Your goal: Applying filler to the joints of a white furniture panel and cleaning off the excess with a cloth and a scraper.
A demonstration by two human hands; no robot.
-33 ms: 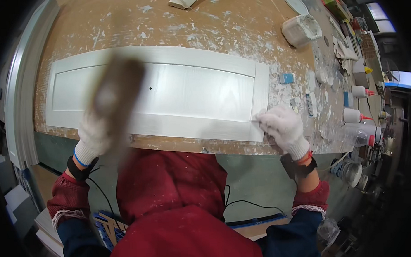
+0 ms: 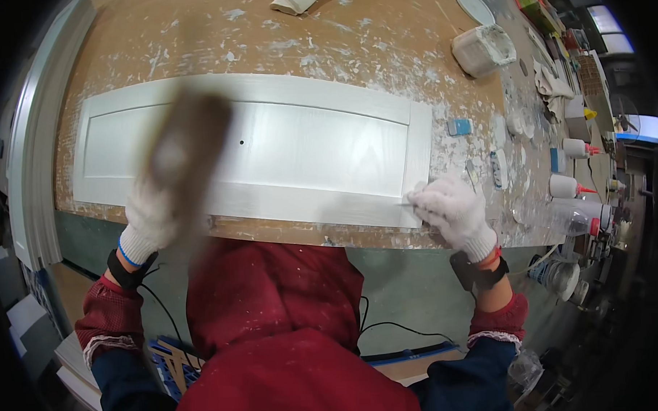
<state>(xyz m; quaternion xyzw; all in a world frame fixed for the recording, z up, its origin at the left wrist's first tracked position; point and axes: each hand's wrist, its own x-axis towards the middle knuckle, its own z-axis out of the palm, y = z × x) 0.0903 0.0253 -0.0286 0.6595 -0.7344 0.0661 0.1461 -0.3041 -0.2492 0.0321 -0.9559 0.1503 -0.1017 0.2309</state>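
A white framed panel like a cabinet door (image 2: 319, 144) lies flat on the paint-spattered worktable (image 2: 266, 52), with a small dark spot left of its middle. My right hand (image 2: 452, 208), in a white knit glove, is at the panel's near right corner. Its fingers are closed in a pinch, with a thin tip just showing at the panel's surface; what it belongs to I cannot make out. My gloved left hand (image 2: 149, 215) is at the panel's near edge on the left. A large blurred brown shape (image 2: 189, 141) covers its fingers; whether the hand holds it I cannot tell.
Right of the panel lie a blue block (image 2: 459, 126) and a small white-and-blue piece (image 2: 499, 169). A paint-crusted tub (image 2: 483, 50) stands farther back. Red-tipped bottles (image 2: 564, 186) line the right side. Long white boards (image 2: 34, 158) stand at the left edge.
My right hand has shifted very slightly toward the panel's near edge, still pinched. The left hand and the panel look the same.
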